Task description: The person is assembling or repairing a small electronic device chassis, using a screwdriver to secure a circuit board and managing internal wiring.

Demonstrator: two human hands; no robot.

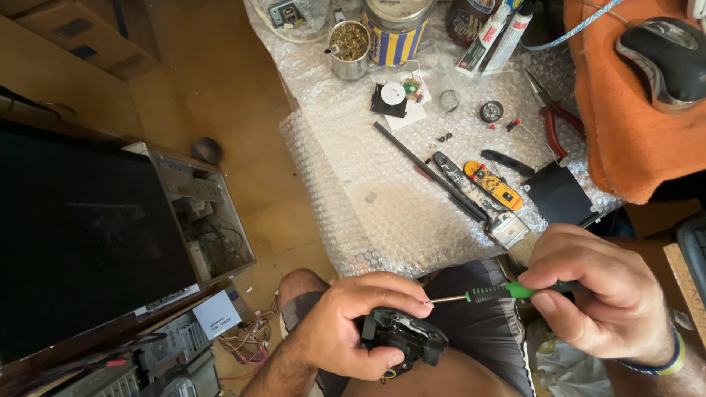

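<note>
Left hand [353,323] grips black part [404,340], apparently touching screwdriver [500,292] tip.

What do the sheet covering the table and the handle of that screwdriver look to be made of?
The table sheet looks like clear plastic bubble wrap: rows of small glossy air pockets. The screwdriver, held in the right hand, seems to have a green moulded plastic handle with a black ribbed grip, perhaps rubber, and a bare shiny metal shaft.
</note>
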